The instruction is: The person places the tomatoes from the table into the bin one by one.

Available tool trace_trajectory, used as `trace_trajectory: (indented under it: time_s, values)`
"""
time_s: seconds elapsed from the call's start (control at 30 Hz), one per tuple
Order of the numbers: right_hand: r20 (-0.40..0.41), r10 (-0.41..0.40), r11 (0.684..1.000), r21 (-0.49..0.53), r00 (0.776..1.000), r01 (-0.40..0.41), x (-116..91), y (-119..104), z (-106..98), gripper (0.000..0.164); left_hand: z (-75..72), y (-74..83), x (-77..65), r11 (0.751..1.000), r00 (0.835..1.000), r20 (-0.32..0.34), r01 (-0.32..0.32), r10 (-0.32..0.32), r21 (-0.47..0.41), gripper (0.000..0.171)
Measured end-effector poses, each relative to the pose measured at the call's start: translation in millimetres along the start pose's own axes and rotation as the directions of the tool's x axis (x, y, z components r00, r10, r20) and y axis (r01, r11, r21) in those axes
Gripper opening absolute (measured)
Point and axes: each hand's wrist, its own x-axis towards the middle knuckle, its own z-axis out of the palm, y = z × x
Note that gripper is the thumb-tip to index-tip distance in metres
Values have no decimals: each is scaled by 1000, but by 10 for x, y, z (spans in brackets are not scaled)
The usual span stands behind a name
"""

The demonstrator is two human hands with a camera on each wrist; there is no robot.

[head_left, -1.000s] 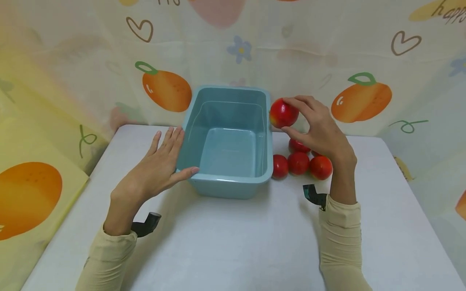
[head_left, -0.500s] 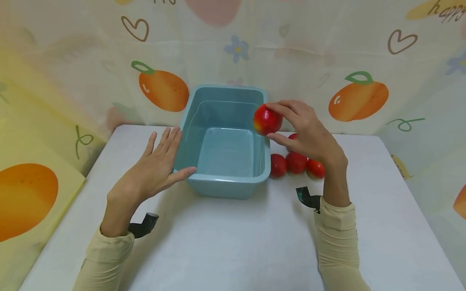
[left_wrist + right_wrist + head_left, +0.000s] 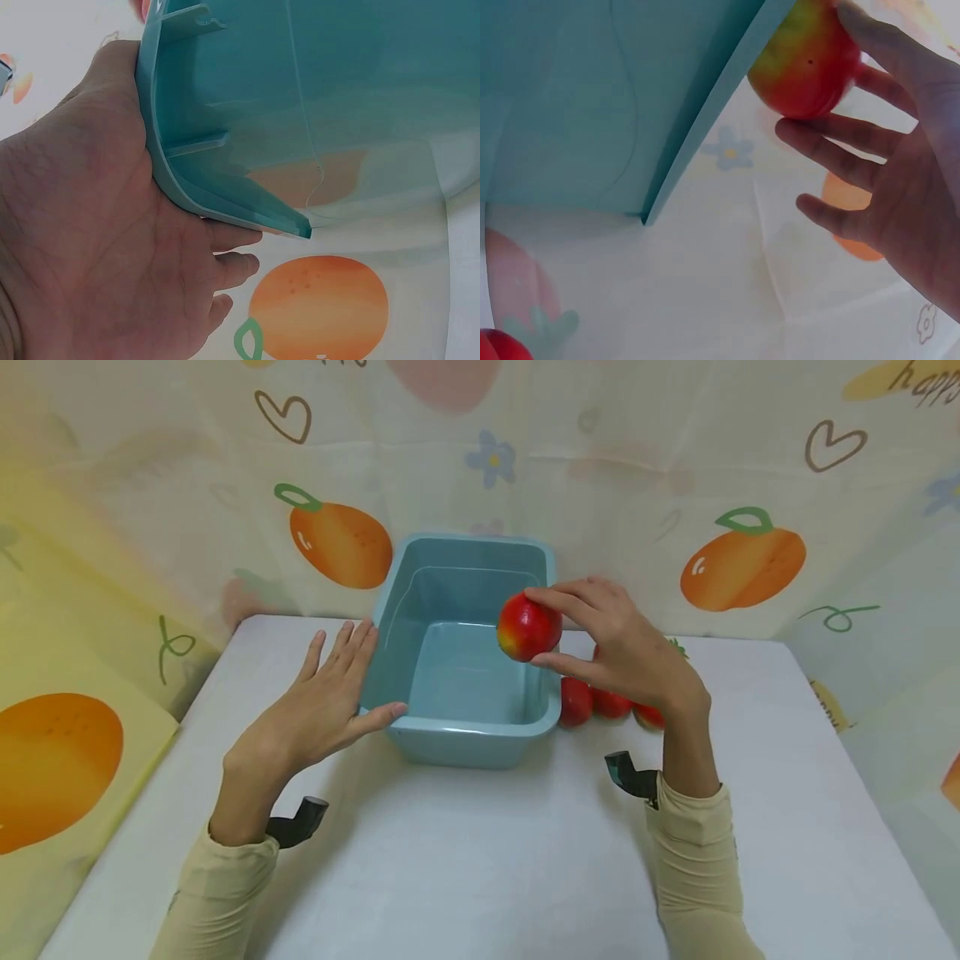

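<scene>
A red apple with a yellow-green patch (image 3: pixel 529 627) is pinched between the thumb and fingers of my right hand (image 3: pixel 637 647). In the head view it appears over the right side of a light blue plastic basin (image 3: pixel 465 743); the right wrist view shows the apple (image 3: pixel 810 64) beside and above the basin's rim (image 3: pixel 712 112). My left hand (image 3: pixel 307 710) lies with straight fingers along the basin's left rim, its thumb on the near corner. From below, the left wrist view shows the palm (image 3: pixel 105 202) against the basin's edge (image 3: pixel 150 127).
Several more red fruits (image 3: pixel 576 702) sit on the white table (image 3: pixel 465 860) right of the basin, partly hidden by my right hand. A cloth printed with oranges and hearts (image 3: pixel 600 493) hangs behind. A black wrist camera (image 3: pixel 630 775) sticks out from each sleeve.
My right hand has carried the apple leftward and slightly down, from beside the basin's right rim to over its right side. The left hand stays on the rim.
</scene>
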Motion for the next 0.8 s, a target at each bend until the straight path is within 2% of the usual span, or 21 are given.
trace_trajectory:
  time_s: [0.2,0.4,0.63,0.8]
  values:
    - [63,-63,997,39,996,60,40,-51,0,69,-10,3,23,1000,1000,0,4,-4,-10,101]
    - [123,-79,996,47,989,73,51,-88,51,70,-22,4,25,1000,1000,1,4,-4,-15,101]
    - [233,-26,994,105,972,2,19,-142,61,63,0,4,8,1000,1000,5,7,-7,-23,101]
    - [236,36,994,96,971,-61,3,-155,0,59,-3,6,8,1000,1000,7,11,-10,-25,101]
